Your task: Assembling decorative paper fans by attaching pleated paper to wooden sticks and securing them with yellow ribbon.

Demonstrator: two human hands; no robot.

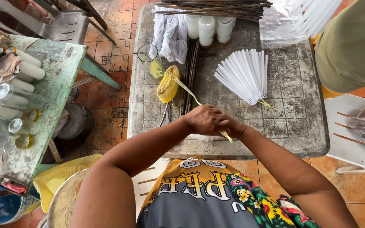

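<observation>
My left hand (205, 119) and my right hand (234, 128) meet close together over the near edge of the grey stone table (294, 126). Both are closed on a thin yellow plastic strip (186, 89). The strip runs from the hands up and left to a yellow roll (167, 84) lying on the table. What lies under the hands is hidden. A fan of thin white sticks (245, 75), tied at its narrow end, rests on the table just beyond my right hand.
White candles (207, 28), white cloth (170, 34), dark sticks (216, 8) and a clear jug (151, 61) stand at the table's far side. Another person (349, 46) is at right. A green table (58, 80) with glass jars is on the left.
</observation>
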